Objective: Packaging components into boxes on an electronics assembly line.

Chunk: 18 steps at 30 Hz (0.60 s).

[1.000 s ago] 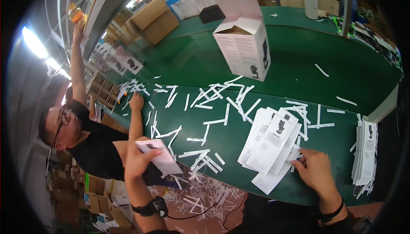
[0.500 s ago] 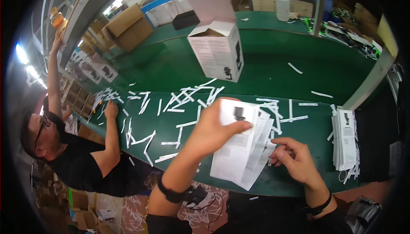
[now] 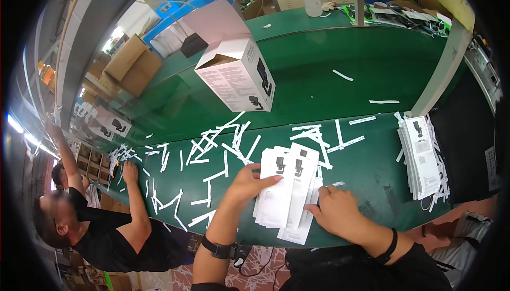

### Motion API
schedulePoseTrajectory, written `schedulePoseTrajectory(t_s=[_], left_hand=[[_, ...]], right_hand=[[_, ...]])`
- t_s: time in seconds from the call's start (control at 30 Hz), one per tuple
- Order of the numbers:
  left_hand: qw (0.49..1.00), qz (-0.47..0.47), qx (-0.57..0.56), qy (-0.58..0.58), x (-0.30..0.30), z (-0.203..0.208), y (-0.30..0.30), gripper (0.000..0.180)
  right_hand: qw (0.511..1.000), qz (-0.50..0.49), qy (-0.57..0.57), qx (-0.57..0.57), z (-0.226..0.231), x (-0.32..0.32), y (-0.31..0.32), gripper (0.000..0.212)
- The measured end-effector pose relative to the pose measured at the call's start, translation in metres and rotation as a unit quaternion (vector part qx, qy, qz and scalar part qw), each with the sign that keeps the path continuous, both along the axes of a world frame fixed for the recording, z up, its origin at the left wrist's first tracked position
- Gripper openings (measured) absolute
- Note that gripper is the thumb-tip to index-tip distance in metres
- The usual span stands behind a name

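Note:
My left hand (image 3: 247,183) grips a stack of white folded leaflets (image 3: 273,203), thumb on top and fingers behind the left edge. Each front leaflet carries a small dark picture of a device. The leaflets are fanned unevenly, with one sheet (image 3: 294,236) sticking out lower than the others. My right hand (image 3: 340,212) is closed at the right edge, its thumb on the leaflets and its other fingers bent beside them. Part of those fingers' contact is hidden. A thick pile of similar leaflets (image 3: 421,158) lies at the right of the green table (image 3: 372,184).
White paper strips (image 3: 212,142) are strewn over the table. An open-topped printed box (image 3: 239,76) stands on the raised green surface behind. At the left a co-worker (image 3: 114,222) in black has one hand among strips. A metal post (image 3: 443,73) rises at the right.
The leaflets have gone from tilted in the left hand to lying lower, faces up and spread. My right hand, formerly beside them, now meets their right edge. The view has shifted; the co-worker's raised arm is lower.

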<state>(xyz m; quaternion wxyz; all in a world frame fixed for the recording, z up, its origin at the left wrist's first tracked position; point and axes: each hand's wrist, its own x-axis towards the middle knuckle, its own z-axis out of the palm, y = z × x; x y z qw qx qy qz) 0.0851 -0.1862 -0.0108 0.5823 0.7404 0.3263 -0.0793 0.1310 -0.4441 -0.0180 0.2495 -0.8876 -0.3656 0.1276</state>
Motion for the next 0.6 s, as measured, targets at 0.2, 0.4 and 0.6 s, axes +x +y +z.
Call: schedulePoseTrajectory(t_s=[0.2,0.4,0.6], left_hand=[[0.935,-0.168,0.289,0.119,0.008,0.003,-0.047,0.105],[0.991,-0.049,0.113,-0.045,-0.037,-0.018,-0.057,0.082],[0.97,0.115,-0.205,-0.061,-0.085,0.003,-0.086,0.056]], right_hand=[[0.999,0.01,0.051,0.01,0.004,0.0,0.0,0.039],[0.992,0.04,0.115,0.037,0.001,-0.005,-0.002,0.04],[0.979,0.115,0.166,0.036,0.003,-0.004,-0.013,0.046]])
